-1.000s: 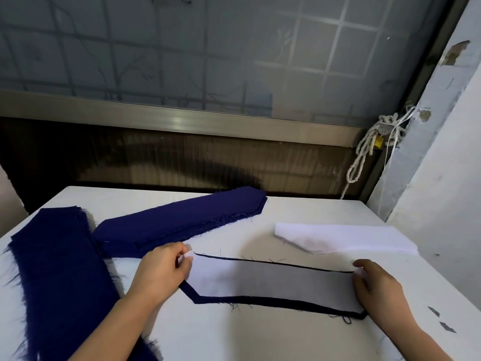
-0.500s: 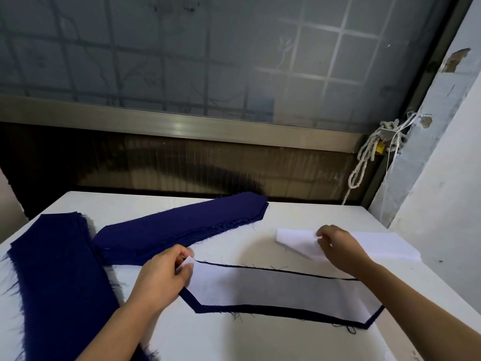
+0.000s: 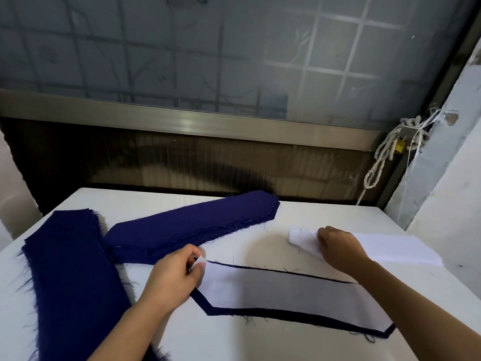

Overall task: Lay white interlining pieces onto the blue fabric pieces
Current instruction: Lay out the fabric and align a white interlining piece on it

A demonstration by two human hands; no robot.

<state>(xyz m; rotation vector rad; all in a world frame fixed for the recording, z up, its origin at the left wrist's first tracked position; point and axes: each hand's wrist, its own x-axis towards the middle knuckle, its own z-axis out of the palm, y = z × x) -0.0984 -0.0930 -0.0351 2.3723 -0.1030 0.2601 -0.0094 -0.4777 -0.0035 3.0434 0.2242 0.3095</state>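
fabric stacks [image 3: 73, 282], blue: two; interlining stack [image 3: 390, 248]: one; laid interlining piece [image 3: 286, 290]: one.

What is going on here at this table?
A person is pairing cloth pieces. The left hand pinches the tip of a white interlining piece that lies on a blue fabric piece. The right hand grips the end of the white stack. Blue piles lie to the left.

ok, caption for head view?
Left hand pinches laid interlining on blue fabric piece; right hand grips next interlining piece.
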